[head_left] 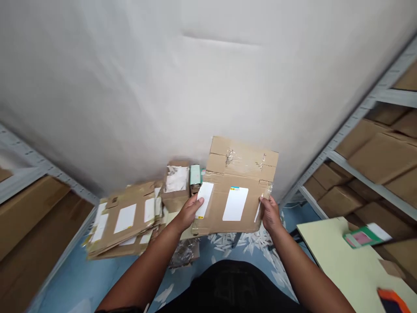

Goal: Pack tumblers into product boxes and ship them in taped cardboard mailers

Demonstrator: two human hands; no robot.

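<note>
the left hand (190, 212) pinched the left edge of a flattened carton (236, 180), thumb on its front, while the right hand (271, 213) gripped the opposite edge, so it hung in front of the torso. the work seemed partway along: this carton was already flat, but white labels (235, 205) and clear tape (246, 161) were still on it. paper scraps (254, 240) littered the floor beneath. more flattened cartons (140, 222) lay piled to the left, labelled too. a surface's (322, 241) edge showed close beside the right forearm. beyond, the bare wall (195, 87) backed open room above the carton; shelf racks (356, 167) bounded both sides.
</note>
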